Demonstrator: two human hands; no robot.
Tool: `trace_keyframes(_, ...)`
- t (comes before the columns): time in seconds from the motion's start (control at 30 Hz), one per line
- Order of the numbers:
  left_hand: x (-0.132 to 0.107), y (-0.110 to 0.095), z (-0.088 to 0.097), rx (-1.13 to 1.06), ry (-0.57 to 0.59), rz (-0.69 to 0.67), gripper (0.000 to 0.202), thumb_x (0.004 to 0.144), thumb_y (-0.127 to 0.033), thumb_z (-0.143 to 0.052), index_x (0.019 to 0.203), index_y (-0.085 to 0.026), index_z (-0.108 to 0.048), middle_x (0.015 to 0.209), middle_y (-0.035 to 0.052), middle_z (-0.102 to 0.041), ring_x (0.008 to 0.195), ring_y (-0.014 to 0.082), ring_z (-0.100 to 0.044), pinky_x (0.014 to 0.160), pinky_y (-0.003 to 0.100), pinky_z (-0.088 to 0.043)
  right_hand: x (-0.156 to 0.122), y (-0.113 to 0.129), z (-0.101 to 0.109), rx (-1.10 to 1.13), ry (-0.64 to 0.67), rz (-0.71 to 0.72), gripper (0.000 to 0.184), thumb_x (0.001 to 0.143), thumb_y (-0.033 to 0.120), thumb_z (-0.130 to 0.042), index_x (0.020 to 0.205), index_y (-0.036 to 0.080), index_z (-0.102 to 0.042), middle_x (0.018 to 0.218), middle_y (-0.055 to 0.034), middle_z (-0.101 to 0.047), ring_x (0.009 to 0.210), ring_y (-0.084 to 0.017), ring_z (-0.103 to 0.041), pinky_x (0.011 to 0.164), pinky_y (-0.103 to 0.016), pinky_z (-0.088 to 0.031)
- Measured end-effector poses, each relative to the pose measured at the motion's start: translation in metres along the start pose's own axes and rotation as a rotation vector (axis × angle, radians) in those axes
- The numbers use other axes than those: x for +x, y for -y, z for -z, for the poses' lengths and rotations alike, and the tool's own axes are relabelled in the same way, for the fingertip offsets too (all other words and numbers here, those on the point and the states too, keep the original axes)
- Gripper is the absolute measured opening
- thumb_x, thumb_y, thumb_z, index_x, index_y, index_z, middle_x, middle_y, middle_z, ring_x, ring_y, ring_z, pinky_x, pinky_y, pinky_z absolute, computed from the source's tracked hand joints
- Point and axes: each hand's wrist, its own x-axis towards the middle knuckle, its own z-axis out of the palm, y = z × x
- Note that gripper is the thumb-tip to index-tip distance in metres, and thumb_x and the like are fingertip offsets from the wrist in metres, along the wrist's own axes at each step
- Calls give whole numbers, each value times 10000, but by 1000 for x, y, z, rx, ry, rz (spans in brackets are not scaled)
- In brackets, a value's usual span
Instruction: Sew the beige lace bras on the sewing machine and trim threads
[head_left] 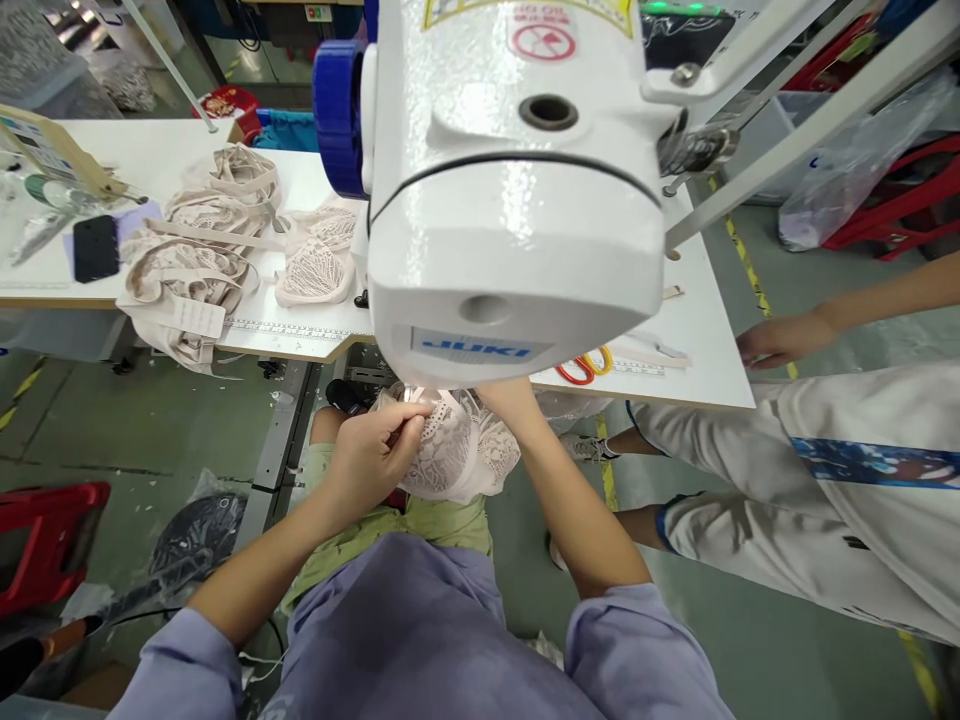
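Observation:
My left hand [371, 455] is closed, its fingers pinching the edge of a pale pink lace bra piece [457, 455] held over my lap. My right forearm reaches up under the white sewing machine head [517, 170], and my right hand [504, 392] is almost wholly hidden behind the machine. The lace piece hangs just below the machine's front end. The needle area is out of sight.
A heap of beige lace bra pieces [210, 250] lies on the white table [705, 330] at left, beside a black phone [95, 247]. Red and yellow scissors [583, 367] lie near the table's front edge. Another person in white stands at right, a hand [776, 340] by the table corner. A red stool [49, 540] stands at lower left.

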Motion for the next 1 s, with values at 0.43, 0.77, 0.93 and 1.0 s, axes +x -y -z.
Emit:
trace_keyframes(0.43, -9, 11, -4, 111, -76, -3, 307, 1004, -340, -505, 1249, -181, -600, 1013, 78, -719, 870, 186, -675, 729, 269, -511, -3, 3, 2, -35, -17, -17, 326, 885, 482, -531, 696, 217, -547, 725, -27, -483, 773, -214, -504, 774, -382, -482)
trace_keyframes(0.77, -14, -10, -41, 553, -190, -326, 480, 962, -373, -577, 1378, -135, -550, 1344, 171, -606, 1220, 323, -529, 1037, 448, -345, -8, -3, -2, -57, -30, -32, 216, 853, 379, -550, 769, 193, -620, 851, -58, -559, 794, -199, -528, 707, -324, -486)
trace_keyframes(0.93, -16, -6, -40, 598, -171, -322, 455, 972, -377, -558, 1384, -184, -582, 1372, 169, -580, 1239, 329, -510, 1034, 449, -340, -9, 2, -4, -70, -37, -26, 190, 850, 368, -524, 790, 201, -592, 892, -92, -588, 837, -228, -543, 722, -338, -490)
trace_keyframes(1.0, -16, -4, -39, 606, -158, -315, 462, 974, -375, -556, 1401, -199, -574, 1378, 169, -572, 1246, 329, -503, 1037, 449, -342, -9, 1, -5, -84, -45, -32, 184, 856, 367, -516, 836, 200, -590, 946, -118, -613, 871, -247, -554, 742, -353, -493)
